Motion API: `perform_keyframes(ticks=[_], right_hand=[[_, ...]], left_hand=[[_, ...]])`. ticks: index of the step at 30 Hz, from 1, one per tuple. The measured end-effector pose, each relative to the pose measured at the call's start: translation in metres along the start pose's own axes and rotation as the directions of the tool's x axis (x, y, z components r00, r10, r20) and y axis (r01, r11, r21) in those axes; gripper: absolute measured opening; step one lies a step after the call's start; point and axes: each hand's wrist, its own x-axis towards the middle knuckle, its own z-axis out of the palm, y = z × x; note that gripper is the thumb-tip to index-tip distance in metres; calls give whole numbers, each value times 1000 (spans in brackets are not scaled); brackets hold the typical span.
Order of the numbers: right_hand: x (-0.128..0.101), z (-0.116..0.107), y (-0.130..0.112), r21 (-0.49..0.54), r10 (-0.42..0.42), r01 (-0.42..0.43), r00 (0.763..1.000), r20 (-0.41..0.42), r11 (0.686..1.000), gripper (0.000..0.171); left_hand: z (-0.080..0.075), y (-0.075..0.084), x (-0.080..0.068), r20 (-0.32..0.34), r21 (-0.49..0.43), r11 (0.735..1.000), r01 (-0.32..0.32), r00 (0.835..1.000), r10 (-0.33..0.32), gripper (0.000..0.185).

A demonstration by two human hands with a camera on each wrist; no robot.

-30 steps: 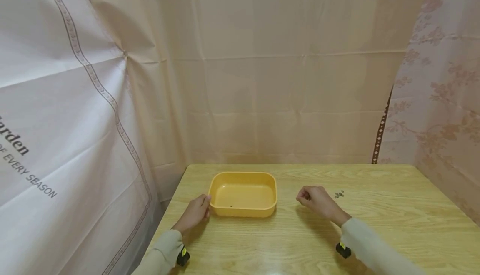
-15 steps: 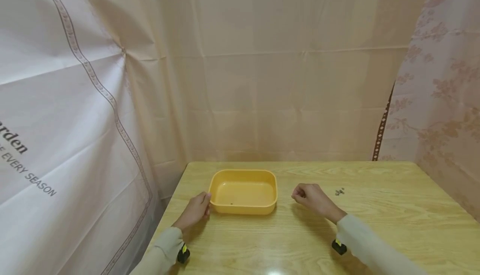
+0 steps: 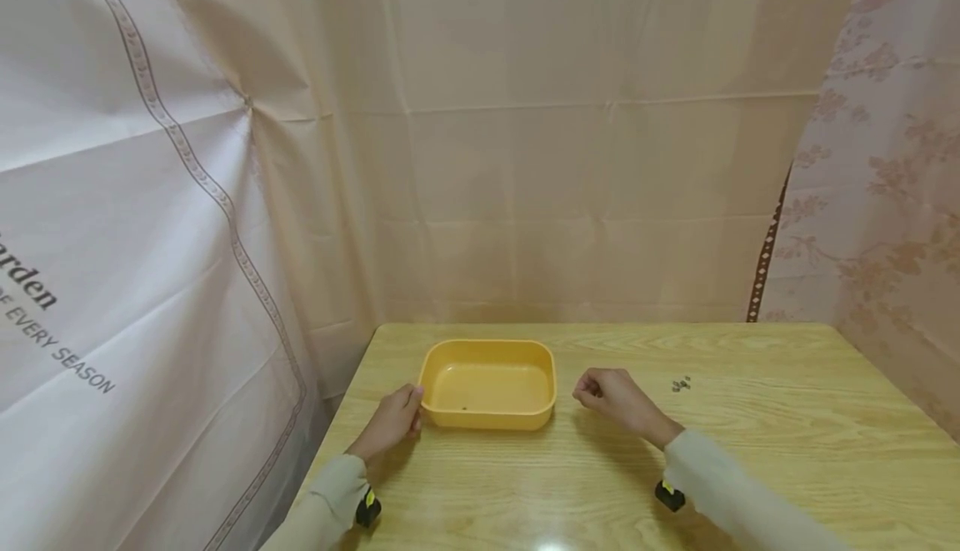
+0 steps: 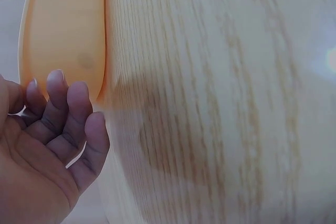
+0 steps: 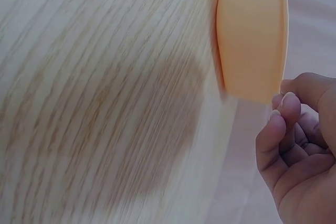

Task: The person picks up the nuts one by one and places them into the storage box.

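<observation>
Curtain (image 3: pixel 112 284) print reads "EVERY SEASON", left.

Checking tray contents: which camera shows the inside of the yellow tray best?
The head view: it looks down into the yellow tray, showing its floor and a small dark speck. Both wrist views catch only the tray's outer wall, edge-on and blurred.
</observation>
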Motion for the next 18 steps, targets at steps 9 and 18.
perform_keyframes(ticks=[9, 18], right_hand=[[3, 9, -7, 17, 3, -3, 1000, -8, 1000, 6], [10, 16, -13, 24, -33, 33, 999, -10, 999, 5]], left_hand=[[1, -1, -1, -4, 12, 1000, 5, 1000, -5, 36], [1, 0, -1, -7, 18, 1000, 14, 1000, -13, 36]])
